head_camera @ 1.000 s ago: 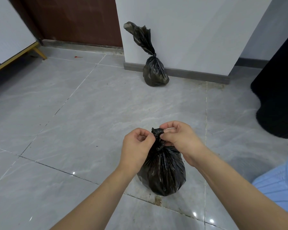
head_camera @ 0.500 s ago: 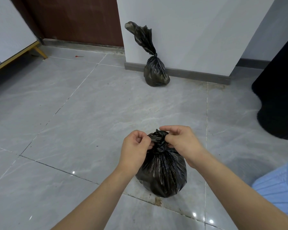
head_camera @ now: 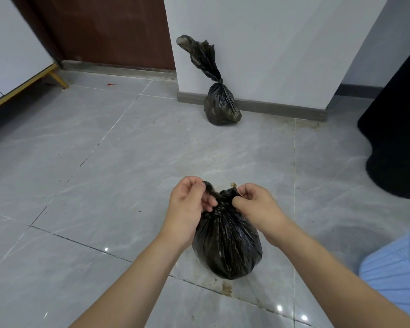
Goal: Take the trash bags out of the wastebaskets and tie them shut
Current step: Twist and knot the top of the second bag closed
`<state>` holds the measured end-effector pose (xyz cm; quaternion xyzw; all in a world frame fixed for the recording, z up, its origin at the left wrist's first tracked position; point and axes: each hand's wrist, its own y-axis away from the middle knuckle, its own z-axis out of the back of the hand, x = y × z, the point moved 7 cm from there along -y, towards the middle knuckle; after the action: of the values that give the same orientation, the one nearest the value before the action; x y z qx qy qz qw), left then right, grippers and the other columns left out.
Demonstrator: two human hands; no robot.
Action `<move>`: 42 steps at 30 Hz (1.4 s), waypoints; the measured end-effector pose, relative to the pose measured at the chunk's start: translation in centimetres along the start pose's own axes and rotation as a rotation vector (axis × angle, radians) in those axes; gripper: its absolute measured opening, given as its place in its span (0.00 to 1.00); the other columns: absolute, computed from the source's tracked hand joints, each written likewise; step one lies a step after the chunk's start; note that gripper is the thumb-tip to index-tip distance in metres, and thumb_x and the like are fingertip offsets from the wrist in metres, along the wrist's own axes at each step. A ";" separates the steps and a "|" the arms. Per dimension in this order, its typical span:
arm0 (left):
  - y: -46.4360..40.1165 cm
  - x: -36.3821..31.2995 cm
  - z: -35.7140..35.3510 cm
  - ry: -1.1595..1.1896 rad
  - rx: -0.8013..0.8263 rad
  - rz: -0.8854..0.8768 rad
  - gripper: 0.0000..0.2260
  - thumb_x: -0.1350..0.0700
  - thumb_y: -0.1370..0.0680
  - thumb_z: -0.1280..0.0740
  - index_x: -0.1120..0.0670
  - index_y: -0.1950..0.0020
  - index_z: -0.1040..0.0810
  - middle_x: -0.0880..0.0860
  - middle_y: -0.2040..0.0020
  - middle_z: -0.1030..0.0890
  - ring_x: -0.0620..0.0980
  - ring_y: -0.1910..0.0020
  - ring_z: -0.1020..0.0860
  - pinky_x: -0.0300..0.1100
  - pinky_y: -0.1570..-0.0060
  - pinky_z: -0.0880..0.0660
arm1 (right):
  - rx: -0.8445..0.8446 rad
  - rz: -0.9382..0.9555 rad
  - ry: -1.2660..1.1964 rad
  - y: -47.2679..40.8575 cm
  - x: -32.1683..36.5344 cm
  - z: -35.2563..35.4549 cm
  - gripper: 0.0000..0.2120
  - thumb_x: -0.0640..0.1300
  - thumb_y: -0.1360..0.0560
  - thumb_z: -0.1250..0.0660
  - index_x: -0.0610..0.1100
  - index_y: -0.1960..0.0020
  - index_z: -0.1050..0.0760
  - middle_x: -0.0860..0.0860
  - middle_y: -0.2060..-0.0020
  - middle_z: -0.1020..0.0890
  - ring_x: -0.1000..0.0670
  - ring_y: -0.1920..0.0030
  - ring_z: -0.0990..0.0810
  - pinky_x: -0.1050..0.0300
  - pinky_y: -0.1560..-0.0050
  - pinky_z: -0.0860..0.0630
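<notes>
Your black trash bag sits on the grey tiled floor in the near centre of the head view, full and rounded, with its neck gathered into a bunched knot at the top. Your left hand is curled and pinched on the plastic at the left side of that knot; your right hand is pinched on the plastic at the right side, fingers closed on the bag. Both hands touch the bag's neck, one on each side of it. Farther off, a second black bag stands already knotted against the white wall, its long loose tail leaning up and left. A pale blue ribbed wastebasket shows at the right edge, near your right forearm. A dark object occupies the far right.
</notes>
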<state>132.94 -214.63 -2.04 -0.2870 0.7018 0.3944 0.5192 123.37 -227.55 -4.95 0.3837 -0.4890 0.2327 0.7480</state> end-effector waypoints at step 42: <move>-0.1 -2.5 -1.3 -0.021 0.279 0.233 0.12 0.60 0.16 0.45 0.55 0.59 0.32 0.52 0.67 0.29 0.47 0.72 0.36 0.40 0.70 0.37 | 0.236 0.435 0.445 2.2 -1.4 -1.9 0.09 0.62 0.21 0.48 0.62 0.51 0.31 0.59 0.59 0.23 0.59 0.49 0.33 0.61 0.42 0.38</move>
<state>133.09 -215.83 0.50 -0.1248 0.7727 0.3537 0.5122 122.22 -224.70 -5.86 0.2941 -0.3538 0.5199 0.7197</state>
